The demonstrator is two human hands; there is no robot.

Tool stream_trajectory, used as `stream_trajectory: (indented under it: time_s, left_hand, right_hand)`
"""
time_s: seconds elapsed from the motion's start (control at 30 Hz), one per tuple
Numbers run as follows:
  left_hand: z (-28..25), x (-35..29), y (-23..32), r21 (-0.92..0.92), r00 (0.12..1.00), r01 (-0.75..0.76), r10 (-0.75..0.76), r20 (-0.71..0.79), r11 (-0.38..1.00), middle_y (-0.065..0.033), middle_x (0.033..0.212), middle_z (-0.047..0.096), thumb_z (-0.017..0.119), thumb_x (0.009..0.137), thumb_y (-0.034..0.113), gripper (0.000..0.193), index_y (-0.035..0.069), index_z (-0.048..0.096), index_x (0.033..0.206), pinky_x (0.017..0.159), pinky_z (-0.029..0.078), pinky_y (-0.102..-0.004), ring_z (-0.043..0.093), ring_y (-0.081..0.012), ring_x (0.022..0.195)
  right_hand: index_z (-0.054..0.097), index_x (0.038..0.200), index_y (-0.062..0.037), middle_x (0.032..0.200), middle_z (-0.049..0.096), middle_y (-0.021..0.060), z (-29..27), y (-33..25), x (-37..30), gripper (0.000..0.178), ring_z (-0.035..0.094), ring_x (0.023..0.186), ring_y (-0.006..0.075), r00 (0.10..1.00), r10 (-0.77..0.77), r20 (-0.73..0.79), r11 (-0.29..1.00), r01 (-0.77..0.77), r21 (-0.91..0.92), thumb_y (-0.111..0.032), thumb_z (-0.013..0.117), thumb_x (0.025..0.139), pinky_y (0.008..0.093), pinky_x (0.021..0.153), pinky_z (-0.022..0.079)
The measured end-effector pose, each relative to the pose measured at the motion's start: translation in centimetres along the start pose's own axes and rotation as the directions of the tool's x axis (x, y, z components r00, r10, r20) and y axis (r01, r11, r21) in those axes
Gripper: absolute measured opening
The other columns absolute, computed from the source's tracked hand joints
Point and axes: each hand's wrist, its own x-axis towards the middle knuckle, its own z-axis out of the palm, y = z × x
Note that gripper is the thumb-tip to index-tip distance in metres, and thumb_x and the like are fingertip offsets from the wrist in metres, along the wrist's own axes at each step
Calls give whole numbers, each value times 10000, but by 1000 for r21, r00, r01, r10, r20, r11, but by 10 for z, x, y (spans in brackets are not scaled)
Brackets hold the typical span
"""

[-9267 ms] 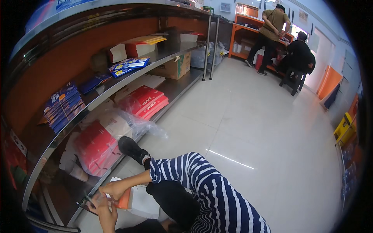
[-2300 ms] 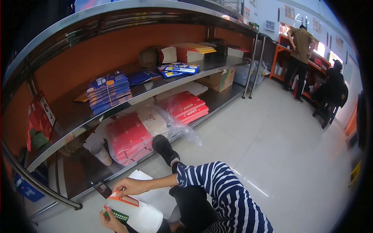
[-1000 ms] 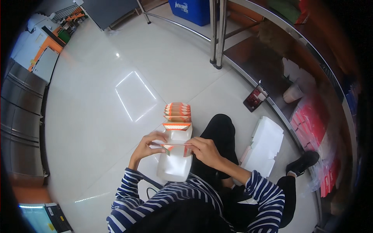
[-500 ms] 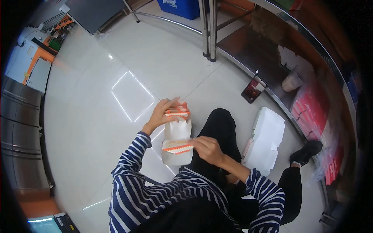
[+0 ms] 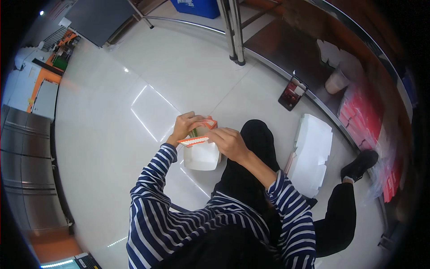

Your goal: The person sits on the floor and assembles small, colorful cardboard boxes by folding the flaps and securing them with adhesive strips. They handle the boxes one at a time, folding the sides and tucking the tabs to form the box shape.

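I sit on a glossy white floor holding a white cardboard box [image 5: 202,154] with orange-and-white trim in front of my knees. My left hand [image 5: 184,127] grips the box's far upper flap. My right hand [image 5: 229,141] presses on the near flap from the right side. Both hands are closed around the box's top edges, and the box's open white body hangs below them. My striped sleeves and black trousers fill the lower part of the view.
A stack of flat white box blanks [image 5: 312,152] lies on the floor to my right. A phone [image 5: 292,93] leans at the base of a metal shelf rack [image 5: 340,67] holding red packets [image 5: 363,121]. A blue bin [image 5: 201,6] stands beyond the rack's legs.
My head has turned from the shelves down to my lap. Over the last second the box flaps have been folded inward, and my hands have moved closer together on its top.
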Motion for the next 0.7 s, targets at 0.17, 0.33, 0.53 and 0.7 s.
stream_trajectory:
  time_s: [0.17,0.33,0.53,0.7]
  left_hand:
    - [-2,8,9,19,985,-174,174,-2,985,-34,599,483,632,712,330,238,141,683,847,471,413,-302,461,-180,487]
    - [-2,2,7,17,994,-106,105,40,994,-59,601,496,660,678,300,291,93,681,880,470,410,-307,495,-185,524]
    - [3,-3,1,-9,998,-61,61,24,998,-57,564,445,629,703,367,347,98,686,916,456,382,-311,458,-181,502]
    - [-1,-1,9,3,998,-60,59,24,998,-58,592,491,668,680,301,288,84,687,870,473,420,-306,501,-198,515]
  right_hand:
    - [551,851,-22,728,541,76,9,4,4,170,575,661,204,997,50,64,994,-44,-101,-55,564,685,315,540,483]
    - [550,838,-33,726,530,67,17,10,-3,153,575,669,195,997,-22,80,994,30,-104,-55,564,687,307,555,486]
    - [569,833,-50,773,546,31,27,12,-4,150,582,728,154,957,-291,-16,939,282,-197,-74,596,687,270,631,481]
    - [573,849,-45,774,550,23,28,12,-9,163,579,748,145,934,-349,77,899,357,-254,-75,592,690,267,662,478]
